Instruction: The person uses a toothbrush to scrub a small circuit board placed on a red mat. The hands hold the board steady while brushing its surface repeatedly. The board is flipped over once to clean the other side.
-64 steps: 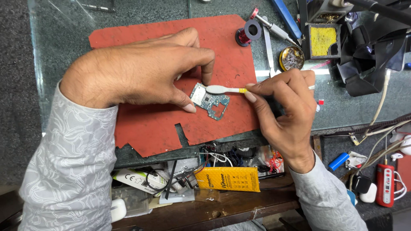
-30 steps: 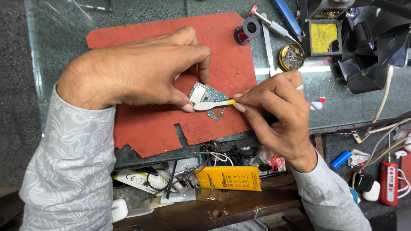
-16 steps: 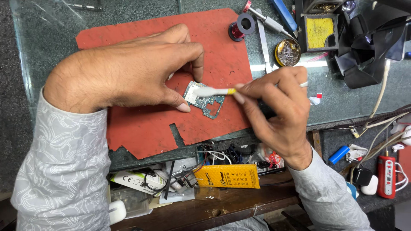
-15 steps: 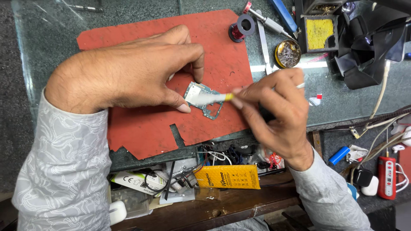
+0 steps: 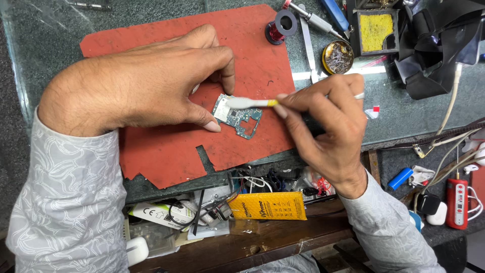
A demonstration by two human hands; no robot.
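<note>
A small teal circuit board, irregular in outline with a silvery shield at its upper left corner, is laid flat on the red mat. A white-bristled brush with a yellow handle is held nearly level, its bristles pressed against the board's upper edge.

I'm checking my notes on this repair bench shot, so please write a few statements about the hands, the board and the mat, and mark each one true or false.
1. The left hand pins the small circuit board to the red mat. True.
2. The right hand holds a soldering iron. False: it holds a white-headed brush with a yellow neck.
3. The brush head rests on the board. True.
4. The board lies on bare glass. False: it lies on the red mat.
5. A yellow sponge sits beyond the right hand. True.
</note>
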